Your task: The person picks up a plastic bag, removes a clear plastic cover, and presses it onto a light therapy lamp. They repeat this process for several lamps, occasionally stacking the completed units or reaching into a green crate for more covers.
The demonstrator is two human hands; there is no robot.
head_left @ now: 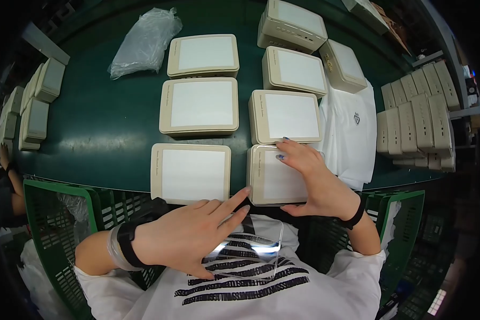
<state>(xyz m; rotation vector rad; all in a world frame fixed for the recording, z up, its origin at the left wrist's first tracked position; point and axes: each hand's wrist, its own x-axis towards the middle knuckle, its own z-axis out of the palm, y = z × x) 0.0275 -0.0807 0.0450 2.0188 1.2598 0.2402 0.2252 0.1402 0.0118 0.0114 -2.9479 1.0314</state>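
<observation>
My left hand (189,237) pinches a clear, rounded-corner plastic cover (258,258), holding it tilted in front of my shirt, with the index finger reaching to the near box's left edge. My right hand (320,181) spans that beige box-shaped device (274,178), fingers at its far edge and thumb at its near edge. A shiny clear layer seems to lie over its white top. Left of it lies a matching beige device (192,173) with a white panel. Behind it sits another such device (290,117), close to my right fingertips.
More beige devices (200,104) stand in two columns across the green table (106,128). A clear plastic bag (146,42) lies far left, white sheets (349,133) right. Stacked devices line both sides. Green crates (64,229) flank me. Another person's arm (15,186) shows at left.
</observation>
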